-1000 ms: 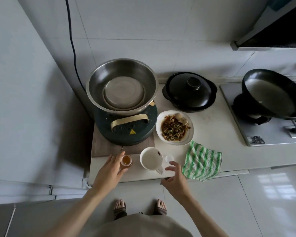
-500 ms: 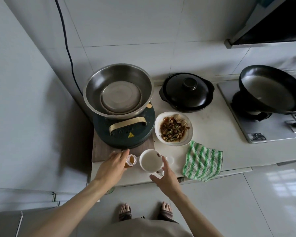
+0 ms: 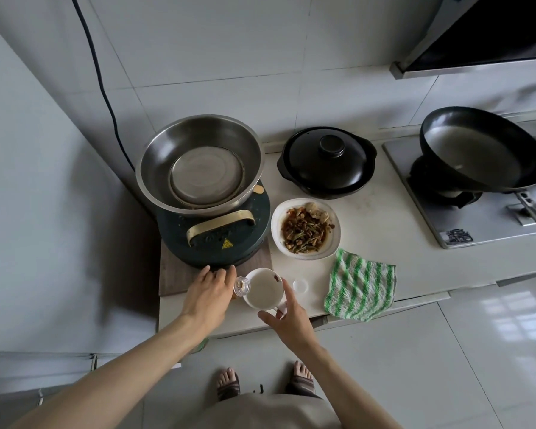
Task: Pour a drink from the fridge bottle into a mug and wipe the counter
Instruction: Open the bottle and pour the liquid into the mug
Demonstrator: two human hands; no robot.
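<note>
My left hand (image 3: 209, 294) grips a clear bottle (image 3: 242, 286) and tilts it, so its open mouth rests at the left rim of the white mug (image 3: 265, 289). Most of the bottle is hidden under my hand. My right hand (image 3: 287, 317) steadies the mug, thumb and fingers around its handle at the front edge of the counter (image 3: 384, 230). The bottle's white cap (image 3: 300, 285) lies just right of the mug. A green-and-white striped cloth (image 3: 361, 286) lies further right on the counter edge.
Behind the mug, a steel bowl (image 3: 198, 162) sits on a dark round cooker (image 3: 217, 239) on a wooden board. A white dish of food (image 3: 305, 232), a black lidded pot (image 3: 327, 161) and a black pan (image 3: 477, 150) on the hob stand to the right.
My left hand has tipped the bottle from upright to leaning over the mug's rim. My right hand has moved in from beside the mug to hold its handle.
</note>
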